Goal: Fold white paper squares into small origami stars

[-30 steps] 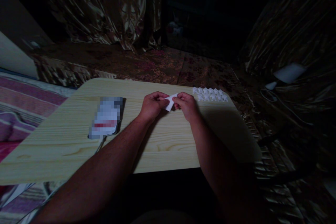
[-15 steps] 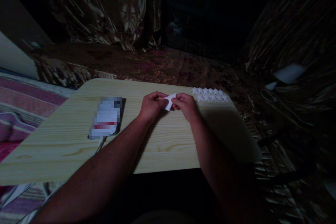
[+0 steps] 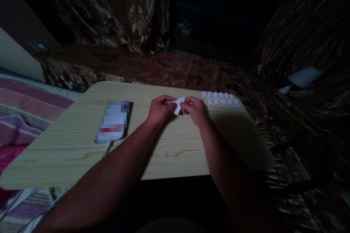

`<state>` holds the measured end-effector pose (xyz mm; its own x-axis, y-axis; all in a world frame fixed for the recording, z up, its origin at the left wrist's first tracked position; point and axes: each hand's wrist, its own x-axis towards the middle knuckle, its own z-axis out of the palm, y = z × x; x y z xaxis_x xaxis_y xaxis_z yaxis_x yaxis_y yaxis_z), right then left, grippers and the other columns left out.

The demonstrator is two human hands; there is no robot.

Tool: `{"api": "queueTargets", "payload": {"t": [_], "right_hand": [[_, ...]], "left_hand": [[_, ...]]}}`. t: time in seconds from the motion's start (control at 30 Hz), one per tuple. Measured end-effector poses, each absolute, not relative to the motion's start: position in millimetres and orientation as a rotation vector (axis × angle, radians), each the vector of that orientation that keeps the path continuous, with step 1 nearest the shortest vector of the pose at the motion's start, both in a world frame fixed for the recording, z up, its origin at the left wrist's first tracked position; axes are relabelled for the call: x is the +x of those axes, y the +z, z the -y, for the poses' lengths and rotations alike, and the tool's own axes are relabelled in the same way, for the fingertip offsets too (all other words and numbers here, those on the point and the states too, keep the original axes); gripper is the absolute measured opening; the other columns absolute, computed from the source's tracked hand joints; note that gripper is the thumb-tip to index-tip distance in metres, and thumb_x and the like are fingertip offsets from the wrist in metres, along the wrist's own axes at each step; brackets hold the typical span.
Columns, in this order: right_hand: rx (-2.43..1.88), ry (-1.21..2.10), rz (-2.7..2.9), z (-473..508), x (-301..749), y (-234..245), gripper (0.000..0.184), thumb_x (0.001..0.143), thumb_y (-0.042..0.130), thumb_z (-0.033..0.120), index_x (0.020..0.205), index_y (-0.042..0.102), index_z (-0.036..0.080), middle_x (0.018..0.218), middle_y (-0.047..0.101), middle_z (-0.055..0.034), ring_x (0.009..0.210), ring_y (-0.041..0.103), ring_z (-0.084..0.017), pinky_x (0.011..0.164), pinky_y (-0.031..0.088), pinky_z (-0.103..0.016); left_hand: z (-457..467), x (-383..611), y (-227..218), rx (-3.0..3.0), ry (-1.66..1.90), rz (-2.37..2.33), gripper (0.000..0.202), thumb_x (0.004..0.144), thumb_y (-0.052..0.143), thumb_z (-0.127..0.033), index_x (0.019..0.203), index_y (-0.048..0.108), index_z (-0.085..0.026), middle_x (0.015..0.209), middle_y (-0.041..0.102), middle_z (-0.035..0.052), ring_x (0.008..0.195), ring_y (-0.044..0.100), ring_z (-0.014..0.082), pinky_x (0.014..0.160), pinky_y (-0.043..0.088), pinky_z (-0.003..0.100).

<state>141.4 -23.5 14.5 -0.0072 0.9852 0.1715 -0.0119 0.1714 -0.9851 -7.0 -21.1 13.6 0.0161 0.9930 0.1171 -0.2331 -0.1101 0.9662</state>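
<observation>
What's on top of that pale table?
On the table: a pixelated slab with a cable, and two rows of small white pieces. The left hand and right hand pinch white paper; anything under the forearms is hidden.

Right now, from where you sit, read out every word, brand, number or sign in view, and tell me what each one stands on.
None can be read.
Device on the table: pixelated, so any text on it, its red band included, is unreadable.
White paper held by the left hand and right hand: no lettering shows.
Small folded papers: too small to tell.
</observation>
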Motion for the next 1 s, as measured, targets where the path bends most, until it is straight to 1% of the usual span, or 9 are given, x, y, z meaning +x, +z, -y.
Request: {"api": "queueTargets", "payload": {"t": [0.2, 0.57, 0.83, 1.0], "right_hand": [[-1.076, 1.084, 1.241, 21.6, 140.4, 13.3, 0.018, 0.066, 0.068, 0.031, 0.071, 0.06, 0.015, 0.051, 0.058, 0.0031, 0.043, 0.051, -0.008, 0.045, 0.042, -0.021], [-1.042, 1.122, 1.177, 22.0, 139.8, 14.1, 0.02, 0.067, 0.068, 0.033, 0.067, 0.057, 0.017, 0.05, 0.057, 0.004, 0.042, 0.049, -0.008, 0.044, 0.039, -0.02], [-1.037, 1.132, 1.109, 20.8, 141.7, 13.6, 0.02, 0.064, 0.068, 0.032, 0.065, 0.054, 0.018, 0.048, 0.055, 0.0054, 0.043, 0.048, -0.007, 0.045, 0.037, -0.02], [-1.013, 1.136, 1.072, 20.4, 141.4, 14.7, 0.02, 0.062, 0.07, 0.028, 0.065, 0.053, 0.018, 0.048, 0.054, 0.006, 0.043, 0.047, -0.008, 0.045, 0.036, -0.02]], "left_hand": [[20.5, -6.2, 12.7, 1.134, 1.375, -0.956, 0.031, 0.056, 0.076, -0.026, 0.082, 0.067, -0.012, 0.068, 0.068, 0.0044, 0.054, 0.058, 0.0124, 0.055, 0.046, 0.025], [19.9, -6.3, 11.4, 1.195, 1.35, -0.967, 0.03, 0.057, 0.076, -0.027, 0.081, 0.067, -0.011, 0.067, 0.067, 0.0043, 0.053, 0.057, 0.0117, 0.054, 0.044, 0.024], [22.3, -5.1, 15.5, 1.178, 1.307, -0.95, 0.031, 0.056, 0.077, -0.026, 0.08, 0.067, -0.011, 0.065, 0.066, 0.0034, 0.052, 0.056, 0.0111, 0.052, 0.043, 0.023], [21.4, -5.6, 13.7, 1.204, 1.3, -0.943, 0.029, 0.057, 0.076, -0.026, 0.08, 0.067, -0.012, 0.064, 0.065, 0.0027, 0.052, 0.056, 0.0113, 0.053, 0.043, 0.024]]}}
